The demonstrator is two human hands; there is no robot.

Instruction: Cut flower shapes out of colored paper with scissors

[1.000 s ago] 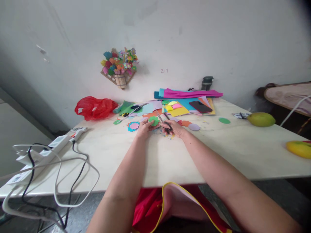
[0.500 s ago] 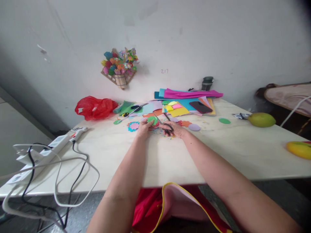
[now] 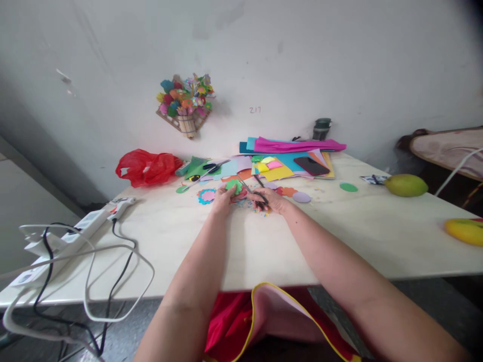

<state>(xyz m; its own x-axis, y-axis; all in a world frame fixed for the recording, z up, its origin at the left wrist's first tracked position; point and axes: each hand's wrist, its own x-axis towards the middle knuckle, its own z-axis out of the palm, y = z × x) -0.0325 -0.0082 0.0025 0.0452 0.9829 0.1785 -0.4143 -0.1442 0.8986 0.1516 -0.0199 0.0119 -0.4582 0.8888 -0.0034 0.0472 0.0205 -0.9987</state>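
Wall (image 3: 287,65) reads "217" (image 3: 255,110); left hand (image 3: 223,198) pinches green cutout (image 3: 234,186), right hand (image 3: 273,200) grips scissors (image 3: 261,199).

A single head-worn camera, near the table (image 3: 260,251), looks forward and down across it to the wall (image 3: 302,60).

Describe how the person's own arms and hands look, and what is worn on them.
Both the left arm and right arm are bare, without sleeves in view. The left hand and right hand wear no gloves, and no watch or bracelet shows. A small dark spot marks the right forearm near the wrist.
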